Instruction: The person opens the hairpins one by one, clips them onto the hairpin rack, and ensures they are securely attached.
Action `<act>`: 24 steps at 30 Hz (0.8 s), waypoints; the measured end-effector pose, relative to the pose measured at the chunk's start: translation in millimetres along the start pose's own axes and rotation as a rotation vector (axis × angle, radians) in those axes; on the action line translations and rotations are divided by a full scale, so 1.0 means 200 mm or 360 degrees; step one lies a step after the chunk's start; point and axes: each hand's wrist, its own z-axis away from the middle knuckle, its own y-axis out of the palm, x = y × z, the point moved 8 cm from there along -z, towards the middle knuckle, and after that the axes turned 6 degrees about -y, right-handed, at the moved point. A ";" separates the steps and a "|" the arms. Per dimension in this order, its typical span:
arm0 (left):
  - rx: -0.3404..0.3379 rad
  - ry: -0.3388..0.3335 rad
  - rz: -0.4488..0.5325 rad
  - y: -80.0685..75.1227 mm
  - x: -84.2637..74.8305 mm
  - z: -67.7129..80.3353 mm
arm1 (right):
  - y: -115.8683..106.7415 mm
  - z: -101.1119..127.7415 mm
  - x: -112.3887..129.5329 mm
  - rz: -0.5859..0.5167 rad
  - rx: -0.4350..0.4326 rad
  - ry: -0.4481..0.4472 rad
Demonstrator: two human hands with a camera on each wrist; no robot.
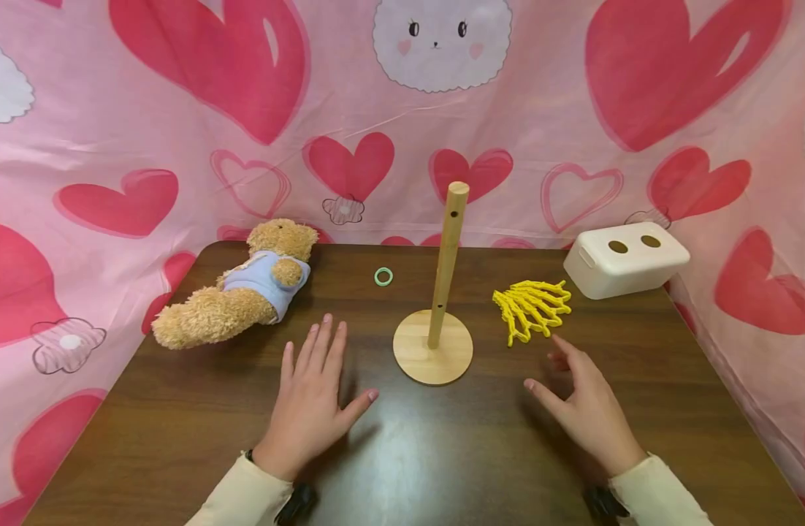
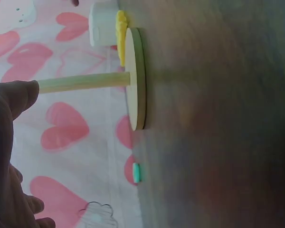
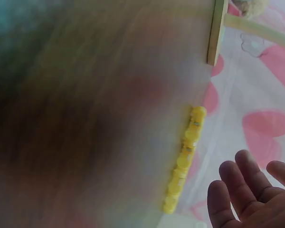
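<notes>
My left hand [image 1: 312, 402] hovers over the table with straight fingers and the thumb spread, holding nothing. The teddy bear [image 1: 254, 288] in a light blue top lies beyond it to the left. My right hand [image 1: 588, 405] is empty too, thumb apart from relaxed fingers, its fingertips just in front of a yellow branching piece [image 1: 534, 310] that lies flat. Between the hands stands a wooden post [image 1: 447, 256] on a round base [image 1: 435, 365], with small holes along it. A mint green ring [image 1: 383, 276] lies left of the post.
A white box [image 1: 626, 263] with two round holes in its top stands at the back right. The dark wooden table [image 1: 435, 467] carries everything. Pink cloth [image 1: 402, 124] with hearts hangs behind the table and at its sides.
</notes>
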 end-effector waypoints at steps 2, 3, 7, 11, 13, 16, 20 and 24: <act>0.0014 -0.0014 0.0029 0.02 0.00 0.00 | 0.02 -0.02 -0.04 -0.0058 0.0035 0.0092; 0.0022 -0.0020 0.0047 0.03 0.00 0.00 | 0.02 -0.02 -0.05 -0.0083 0.0049 0.0132; 0.0045 -0.0042 0.0137 0.08 -0.01 0.01 | 0.05 -0.05 -0.10 -0.0156 0.0078 0.0240; 0.0079 -0.0056 0.0242 0.12 -0.02 0.01 | 0.07 -0.09 -0.14 -0.0211 0.0103 0.0294; 0.0105 -0.0069 0.0276 0.15 -0.02 0.01 | 0.09 -0.11 -0.15 -0.0245 0.0123 0.0320; 0.0134 -0.0079 0.0313 0.19 -0.03 0.01 | 0.12 -0.14 -0.18 -0.0308 0.0171 0.0352; 0.0170 -0.0086 0.0392 0.25 -0.06 -0.01 | 0.16 -0.18 -0.22 -0.0394 0.0255 0.0445; 0.0212 -0.0129 0.0521 0.30 -0.07 -0.04 | 0.19 -0.22 -0.25 -0.0429 0.0303 0.0531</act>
